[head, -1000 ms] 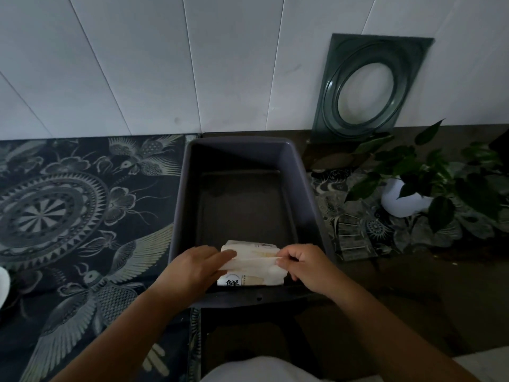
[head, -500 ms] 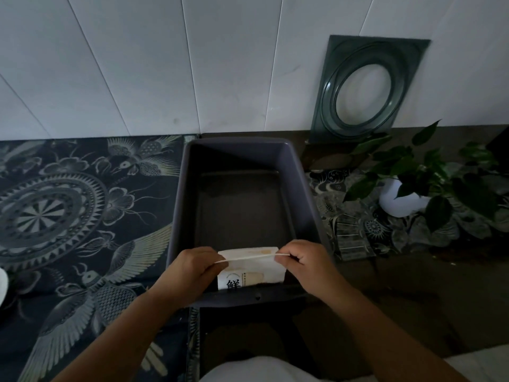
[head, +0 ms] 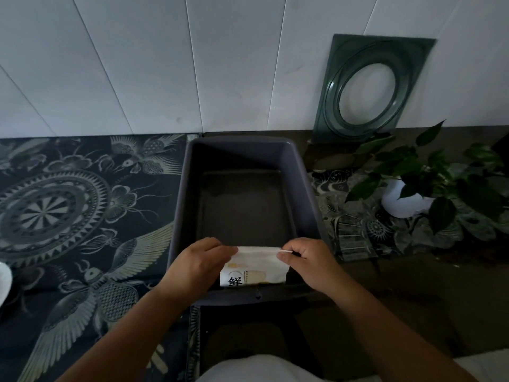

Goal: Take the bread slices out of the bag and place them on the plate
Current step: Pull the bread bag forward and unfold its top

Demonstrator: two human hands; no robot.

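Held upright against the near wall of a dark grey bin (head: 308,188), the white bread bag (head: 254,267) has its top edge pulled taut between the two hands. The left hand (head: 197,264) pinches the bag's left top corner, its fingers (head: 217,248) curled closed on the wrapper; the right hand (head: 309,261) pinches the right top corner, thumb and forefinger closed on a thin flap that sticks out just beyond the fingertips. Below the fingers, the bag's printed face shows a bold black character and pale yellow patches; whether the bag is open yet, I cannot tell, and no bread slice is visible outside it. Beyond the fingers the bin's floor lies bare and dark, reaching toward the white panelled wall (head: 165,64). Left of the left hand, a dark patterned cloth (head: 68,202) with birds and a round medallion covers the desk, and at its far left edge a sliver of a white plate (head: 4,282) shows, well apart from the bag. Right of the right hand stands a leafy plant (head: 440,177) in a white pot (head: 403,205), and behind it a dark green square dish (head: 371,86) with a round well leans against the wall.
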